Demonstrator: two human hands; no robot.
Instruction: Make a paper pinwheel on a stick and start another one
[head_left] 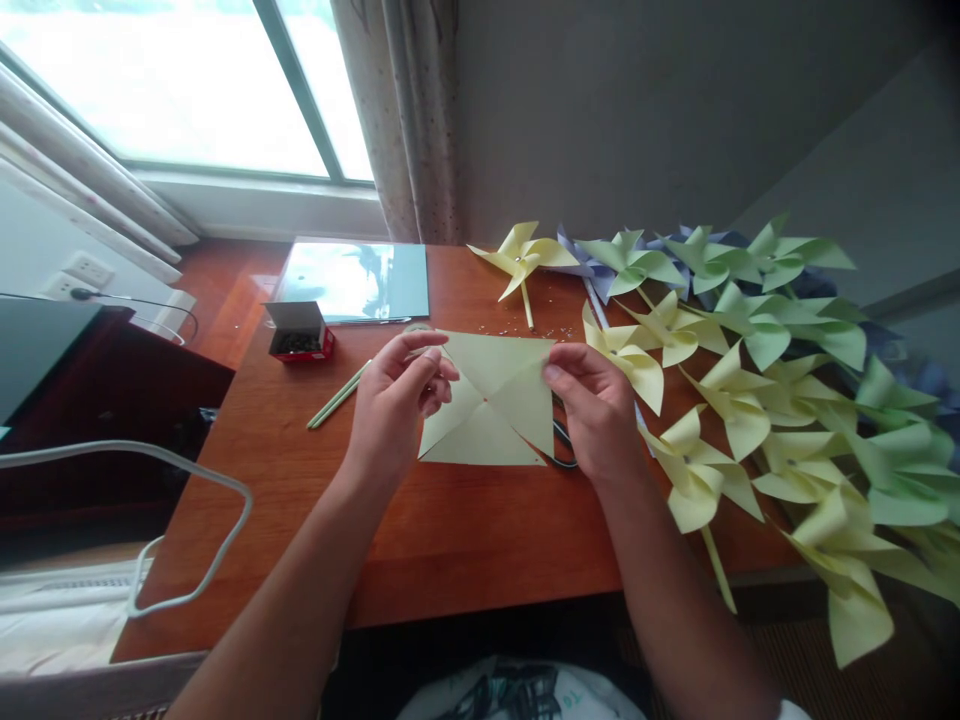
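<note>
A pale green paper sheet (491, 375) spans the space between two hands over a wooden table (300, 530), its slits running from the corners toward what looks like a small central hole. At two o'clock the right hand (600, 405) has its grip closed on the sheet's corner, thumb against fingers; at ten, the left hand (397, 390) curls loosely, and whether its grip holds paper cannot be told. Light, even support with no sideways pull should serve best, since the slits could tear inward. The table's near edge runs along six o'clock, a broad stretch of wood offering room that way. Sideways looks tighter: pinwheels (686, 465) crowd from one to four, some overhanging the edge, while pale green sticks (336, 398) lie at nine and an open red box (307, 349) stands at ten.
</note>
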